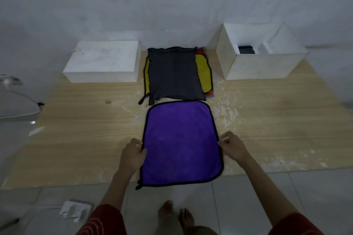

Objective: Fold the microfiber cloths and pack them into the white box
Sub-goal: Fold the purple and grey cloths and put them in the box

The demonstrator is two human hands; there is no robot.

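Pinching purple black-hemmed microfiber cloth (181,143) sides: our left hand (132,155), right hand (232,147) fingers clamped; uneven lift may skew fold.

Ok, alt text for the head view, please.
The left hand and right hand grip opposite side edges of a purple microfiber cloth spread flat on a wooden board. Beyond it lie a stack of cloths and an open white box.

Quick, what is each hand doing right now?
Left hand: grips the left edge of the purple cloth.
Right hand: pinches the right edge of the same cloth.
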